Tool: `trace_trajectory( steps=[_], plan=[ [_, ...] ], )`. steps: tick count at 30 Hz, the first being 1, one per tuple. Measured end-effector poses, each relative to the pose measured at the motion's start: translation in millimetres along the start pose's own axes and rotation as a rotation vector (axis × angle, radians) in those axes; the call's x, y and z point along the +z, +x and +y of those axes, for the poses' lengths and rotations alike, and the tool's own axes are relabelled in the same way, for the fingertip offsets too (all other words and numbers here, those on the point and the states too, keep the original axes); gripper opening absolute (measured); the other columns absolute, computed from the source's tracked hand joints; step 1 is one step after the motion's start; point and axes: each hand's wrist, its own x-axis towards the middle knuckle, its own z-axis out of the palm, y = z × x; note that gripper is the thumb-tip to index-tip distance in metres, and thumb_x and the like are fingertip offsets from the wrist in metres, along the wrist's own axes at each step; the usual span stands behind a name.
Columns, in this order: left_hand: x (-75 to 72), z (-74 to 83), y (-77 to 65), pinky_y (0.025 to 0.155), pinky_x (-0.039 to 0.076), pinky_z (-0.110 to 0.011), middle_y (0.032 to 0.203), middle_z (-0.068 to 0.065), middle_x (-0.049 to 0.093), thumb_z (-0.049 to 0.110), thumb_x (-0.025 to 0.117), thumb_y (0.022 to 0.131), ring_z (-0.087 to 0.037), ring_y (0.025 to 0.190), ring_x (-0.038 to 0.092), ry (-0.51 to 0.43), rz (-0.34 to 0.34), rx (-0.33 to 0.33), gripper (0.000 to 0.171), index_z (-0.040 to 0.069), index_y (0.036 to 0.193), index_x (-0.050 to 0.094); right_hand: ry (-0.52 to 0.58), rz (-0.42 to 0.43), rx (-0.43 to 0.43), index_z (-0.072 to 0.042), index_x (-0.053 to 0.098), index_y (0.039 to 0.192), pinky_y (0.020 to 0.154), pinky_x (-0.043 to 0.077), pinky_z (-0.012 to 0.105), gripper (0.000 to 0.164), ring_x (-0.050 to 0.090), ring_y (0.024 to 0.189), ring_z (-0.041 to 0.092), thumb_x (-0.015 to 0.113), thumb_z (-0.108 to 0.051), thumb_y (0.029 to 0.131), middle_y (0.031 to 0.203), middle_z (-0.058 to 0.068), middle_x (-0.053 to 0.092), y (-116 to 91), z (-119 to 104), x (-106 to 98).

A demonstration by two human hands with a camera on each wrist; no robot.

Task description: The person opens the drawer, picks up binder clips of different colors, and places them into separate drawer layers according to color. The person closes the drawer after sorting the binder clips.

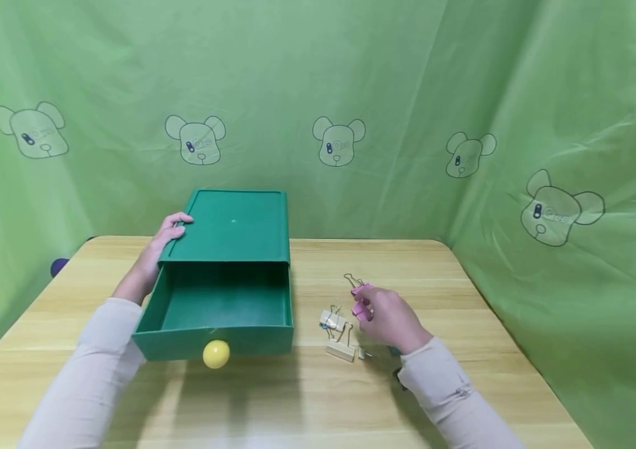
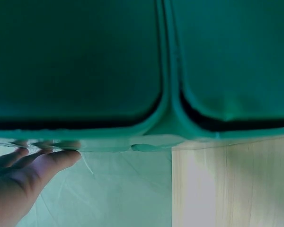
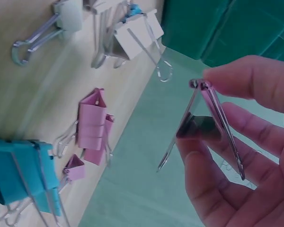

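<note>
A green drawer box [image 1: 234, 224] stands left of the middle, its drawer [image 1: 183, 345] pulled out toward me, with a round yellow knob [image 1: 216, 354] on the front. My left hand [image 1: 168, 236] rests against the box's left side. In the left wrist view its fingers [image 2: 54, 161] lie fairly straight along the wall. My right hand [image 1: 388, 315] pinches a pink binder clip [image 3: 213, 106] between thumb and fingers, both wire handles spread. Beyond it in the right wrist view lie other pink binder clips [image 3: 91, 125] and teal binder clips [image 3: 26, 170].
White binder clips [image 1: 340, 350] lie between the drawer and my right hand. A dark item [image 1: 399, 378] is partly hidden by my right sleeve. Green curtains [image 1: 396, 93] with bear outlines stand behind and beside the wooden table [image 1: 424, 262]. Something purple [image 1: 58, 267] shows beyond its left edge.
</note>
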Motion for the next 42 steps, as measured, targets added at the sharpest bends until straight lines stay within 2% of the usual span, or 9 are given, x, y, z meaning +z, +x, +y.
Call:
trace_trajectory(
  steps=[7, 21, 31, 42],
  plan=[
    [0.4, 0.9, 1.7, 0.096, 0.01, -0.063, 0.146, -0.007, 0.002, 0.039, 0.027, 0.097, -0.038, 0.127, 0.006, -0.007, -0.004, 0.007, 0.028, 0.033, 0.123, 0.034, 0.012, 0.013, -0.034, -0.005, 0.063, 0.098, 0.061, 0.047, 0.019, 0.034, 0.057, 0.068, 0.008, 0.071, 0.001, 0.066, 0.079, -0.001, 0.062, -1, -6, -8],
    [0.8, 1.4, 1.3, 0.096, 0.011, -0.063, 0.146, -0.007, 0.002, 0.039, 0.026, 0.097, -0.038, 0.127, 0.007, 0.006, -0.003, 0.018, 0.028, 0.032, 0.124, 0.033, 0.047, 0.056, -0.124, -0.004, 0.063, 0.089, 0.057, 0.048, 0.016, 0.026, 0.059, 0.067, 0.01, 0.072, 0.002, 0.066, 0.078, 0.001, 0.062, 3, -19, -22],
    [1.5, -0.4, 1.8, 0.095, 0.011, -0.061, 0.145, -0.008, 0.002, 0.037, 0.026, 0.097, -0.038, 0.126, 0.006, -0.01, -0.01, 0.013, 0.028, 0.032, 0.123, 0.034, 0.032, 0.056, -0.108, -0.006, 0.062, 0.091, 0.057, 0.048, 0.017, 0.029, 0.059, 0.068, 0.009, 0.072, 0.001, 0.065, 0.079, -0.002, 0.061, 5, -28, -33],
    [-1.1, -0.7, 2.1, 0.095, 0.012, -0.061, 0.145, -0.008, 0.002, 0.038, 0.027, 0.096, -0.039, 0.126, 0.007, -0.012, -0.007, 0.011, 0.028, 0.033, 0.123, 0.033, 0.02, 0.068, -0.132, -0.008, 0.061, 0.091, 0.055, 0.047, 0.017, 0.031, 0.057, 0.065, 0.007, 0.073, 0.0, 0.063, 0.077, -0.004, 0.059, 6, -41, -46]
  ],
)
